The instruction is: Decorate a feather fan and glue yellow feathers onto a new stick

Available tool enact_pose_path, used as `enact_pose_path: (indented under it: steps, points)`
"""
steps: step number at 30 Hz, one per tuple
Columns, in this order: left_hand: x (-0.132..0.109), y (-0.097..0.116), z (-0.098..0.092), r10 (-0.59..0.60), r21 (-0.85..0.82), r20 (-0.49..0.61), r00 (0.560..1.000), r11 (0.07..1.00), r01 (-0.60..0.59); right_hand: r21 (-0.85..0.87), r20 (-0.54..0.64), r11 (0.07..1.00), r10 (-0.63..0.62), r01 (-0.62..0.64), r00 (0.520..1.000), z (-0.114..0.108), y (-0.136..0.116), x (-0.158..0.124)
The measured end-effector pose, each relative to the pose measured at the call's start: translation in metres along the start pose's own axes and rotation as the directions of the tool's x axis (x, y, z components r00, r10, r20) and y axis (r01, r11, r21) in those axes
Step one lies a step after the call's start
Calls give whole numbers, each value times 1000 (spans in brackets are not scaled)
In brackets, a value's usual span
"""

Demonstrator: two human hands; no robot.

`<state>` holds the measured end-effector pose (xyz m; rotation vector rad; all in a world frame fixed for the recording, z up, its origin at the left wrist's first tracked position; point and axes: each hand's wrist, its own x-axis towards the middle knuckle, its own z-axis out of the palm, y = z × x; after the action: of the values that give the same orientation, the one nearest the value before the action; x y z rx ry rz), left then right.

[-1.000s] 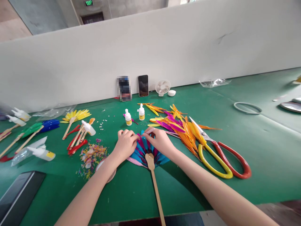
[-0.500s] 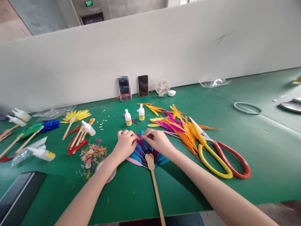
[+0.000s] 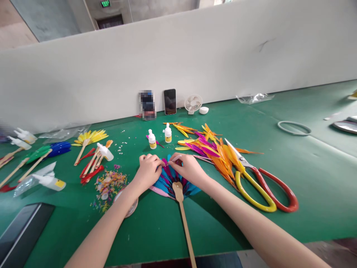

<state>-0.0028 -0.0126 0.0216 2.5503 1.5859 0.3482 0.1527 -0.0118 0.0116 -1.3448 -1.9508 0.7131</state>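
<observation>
A feather fan [image 3: 182,217] with blue and magenta feathers lies in front of me, its wooden handle pointing toward my body. My left hand [image 3: 150,169] rests over the fan's upper left feathers, thumb and forefinger pinched at the top; whatever is in the pinch is too small to name. On the upper right side, my right hand [image 3: 188,167] is closed around a thin pale stick [image 3: 176,158], its tip close to the left fingertips. Both hands partly cover the feathers. Along the fan's lower left edge runs a pink feather [image 3: 160,191].
Large scissors [image 3: 255,182] lie right of loose orange, yellow and magenta feathers [image 3: 208,145]. Two glue bottles [image 3: 167,133] stand beyond my hands. Left are colourful sequins [image 3: 110,184], a round dish [image 3: 131,208] under my forearm, a yellow fan [image 3: 86,139] and a black box [image 3: 26,232].
</observation>
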Motion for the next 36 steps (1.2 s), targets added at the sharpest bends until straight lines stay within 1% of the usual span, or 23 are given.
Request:
enact_pose_path:
  steps: [8,15,20,25,36]
  points:
    - [0,0,-1,3,14,15,1000,1000,-3,-9,-14,1000,15,-15,1000,-1,-1,0]
    - [-1,-1,0,36,46,0,999,998,-36,-23,-18,1000,8,-8,1000,-1,-1,0]
    - [-1,-1,0,50,78,0,999,996,-50,-36,-61,999,10,-12,998,-2,-2,-1]
    - [-2,-1,0,50,92,3,999,995,-51,-3,-90,1000,29,-30,995,-2,-1,0]
    - [-3,3,-3,34,117,39,999,992,-39,-1,-8,1000,12,-12,1000,-3,-5,-3]
